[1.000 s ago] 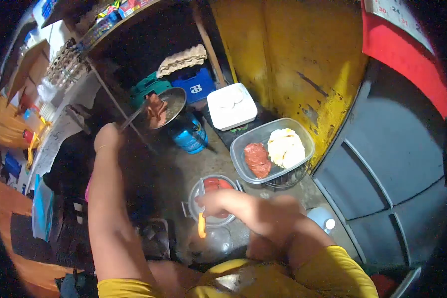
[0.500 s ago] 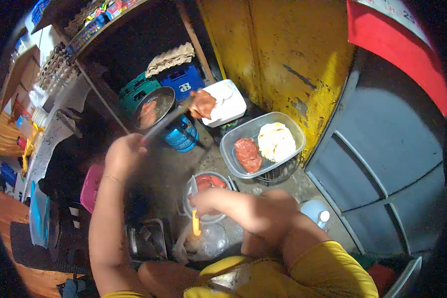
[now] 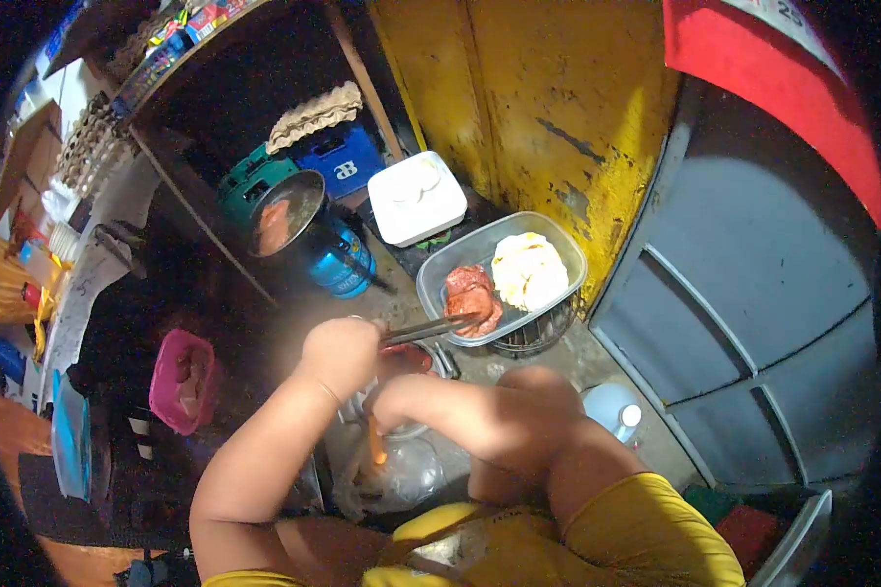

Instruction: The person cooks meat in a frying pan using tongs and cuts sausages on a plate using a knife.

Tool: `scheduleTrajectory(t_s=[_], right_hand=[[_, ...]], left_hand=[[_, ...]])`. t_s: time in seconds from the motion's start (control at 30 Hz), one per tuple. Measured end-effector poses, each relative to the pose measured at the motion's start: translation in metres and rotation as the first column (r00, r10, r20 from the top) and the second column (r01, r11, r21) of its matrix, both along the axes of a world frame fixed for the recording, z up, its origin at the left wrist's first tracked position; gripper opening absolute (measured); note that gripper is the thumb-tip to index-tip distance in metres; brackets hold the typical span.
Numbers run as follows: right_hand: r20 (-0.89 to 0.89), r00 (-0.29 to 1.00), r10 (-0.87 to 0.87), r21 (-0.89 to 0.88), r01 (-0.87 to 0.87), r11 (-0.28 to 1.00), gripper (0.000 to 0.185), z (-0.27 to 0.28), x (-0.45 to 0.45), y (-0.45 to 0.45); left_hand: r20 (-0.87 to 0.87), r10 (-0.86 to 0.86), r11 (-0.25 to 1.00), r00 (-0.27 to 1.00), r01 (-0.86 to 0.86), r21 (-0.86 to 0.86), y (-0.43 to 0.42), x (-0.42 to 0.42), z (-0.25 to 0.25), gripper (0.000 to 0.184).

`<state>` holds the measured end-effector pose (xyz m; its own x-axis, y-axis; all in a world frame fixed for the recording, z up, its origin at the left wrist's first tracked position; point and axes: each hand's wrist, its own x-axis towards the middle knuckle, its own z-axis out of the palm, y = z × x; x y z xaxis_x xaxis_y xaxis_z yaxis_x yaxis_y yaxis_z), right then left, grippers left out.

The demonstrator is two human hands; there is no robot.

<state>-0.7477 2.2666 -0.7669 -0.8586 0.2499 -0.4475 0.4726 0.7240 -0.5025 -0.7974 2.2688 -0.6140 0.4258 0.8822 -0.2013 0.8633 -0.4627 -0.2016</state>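
My left hand (image 3: 341,354) is closed round metal tongs (image 3: 431,329), whose tips hold a browned slice of meat (image 3: 468,292) over the reddish meat in the clear plastic container (image 3: 437,259). A pale yellow-white heap (image 3: 531,272) lies beside it. My right hand (image 3: 394,399) is over a round clear tub holding red pieces (image 3: 406,360). An orange-handled knife (image 3: 377,442) sticks out below that hand; my fingers are largely hidden. More meat (image 3: 275,226) lies in the frying pan (image 3: 310,196).
Under the pan stands a blue canister (image 3: 347,266). A white lidded box (image 3: 416,201) is beside the clear container. A pink tub (image 3: 181,383) is at left, a jug (image 3: 609,406) at right. A plastic bag (image 3: 411,474) lies near my knees.
My left hand has swung right from the frying pan, carrying a slice of meat with the tongs to the clear container. My right hand stays over the round tub. The view has shifted slightly.
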Motion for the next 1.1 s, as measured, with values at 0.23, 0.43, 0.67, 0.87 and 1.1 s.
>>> scheduleTrajectory(t_s=[0.23,0.43,0.67,0.87,1.1], right_hand=[[0.014,1.0,-0.004,-0.03,0.004,1.0,0.038,-0.013,-0.008,0.003],[0.039,0.999,-0.027,-0.029,0.029,0.999,0.037,-0.017,-0.013,0.005],[0.0,1.0,0.011,0.004,-0.011,1.0,0.044,-0.022,-0.018,0.005],[0.031,0.996,0.088,-0.051,-0.086,0.995,0.037,-0.041,-0.028,0.009],[-0.057,0.998,-0.024,0.042,0.026,0.999,0.038,0.004,-0.002,0.003]], left_hand=[[0.026,-0.02,0.998,0.999,0.022,-0.053,0.003,0.011,0.006,0.02],[0.059,0.101,0.991,0.993,-0.106,0.076,0.013,-0.001,-0.003,0.021],[0.01,0.141,0.99,0.99,-0.14,-0.033,0.041,0.009,-0.023,0.02],[0.063,0.096,0.993,0.993,-0.092,-0.068,0.07,0.008,-0.052,0.023],[0.132,0.08,0.997,0.988,-0.078,-0.021,0.075,-0.004,-0.046,0.026]])
